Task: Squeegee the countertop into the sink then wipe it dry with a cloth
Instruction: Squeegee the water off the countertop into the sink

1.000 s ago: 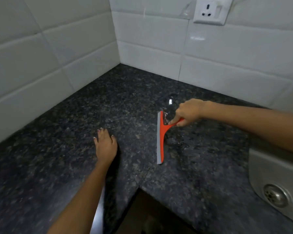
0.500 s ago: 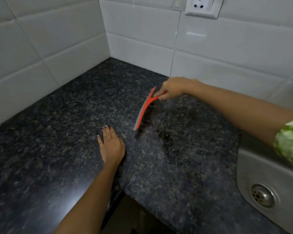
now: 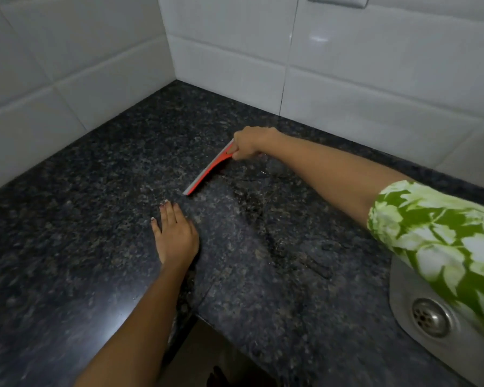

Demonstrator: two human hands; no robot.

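Note:
An orange squeegee (image 3: 208, 172) with a grey rubber blade slants across the dark speckled granite countertop (image 3: 95, 208), its blade edge down near the back wall. My right hand (image 3: 249, 143) is closed around its handle at the far end. Flat on the stone, fingers together, my left hand (image 3: 175, 236) rests palm down just in front of the blade's near tip, holding nothing. Wet streaks glisten on the counter to the right of the blade. The steel sink (image 3: 411, 300) with its round drain (image 3: 430, 317) sits at the lower right, partly hidden by my green floral sleeve. No cloth is in view.
White tiled walls (image 3: 76, 88) meet in a corner behind the counter. A white socket plate (image 3: 337, 0) is at the top edge. The counter has an inner corner cut near the bottom middle, with a dark gap below it.
My right hand has carried the squeegee away from the sink side, up and left toward the back wall, and the blade has turned to a slant. My left hand has stayed flat on the counter.

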